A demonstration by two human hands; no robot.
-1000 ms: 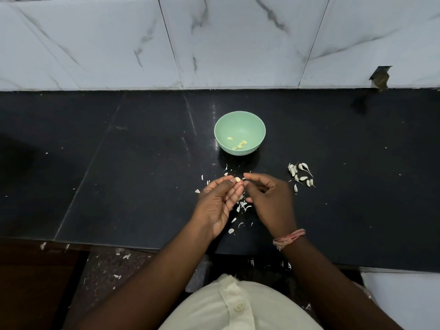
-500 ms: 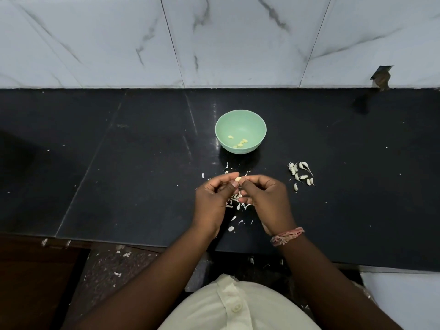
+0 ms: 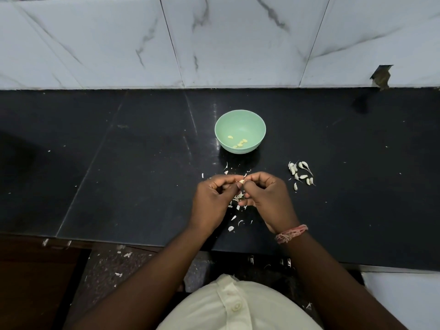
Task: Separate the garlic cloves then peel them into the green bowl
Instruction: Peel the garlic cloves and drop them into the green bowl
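left hand point(image 3: 212, 198) fingers curled, pinching one garlic clove point(image 3: 241, 181) at the fingertips above the black counter point(image 3: 119, 175). papery peel scraps point(image 3: 238, 198) lie under and between the hands. green bowl point(image 3: 240, 120) sits beyond, holding a few peeled cloves point(image 3: 239, 143). right hand point(image 3: 266, 198) curled, pinching the same clove. unpeeled cloves point(image 3: 300, 175) lie in a cluster to the right, well apart.

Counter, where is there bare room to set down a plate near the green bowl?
The widest bare stretch of the black counter lies left of the green bowl. Another lies right of the unpeeled cloves. It is crowded between bowl and counter edge: both hands, left and right, work there over scattered peels.
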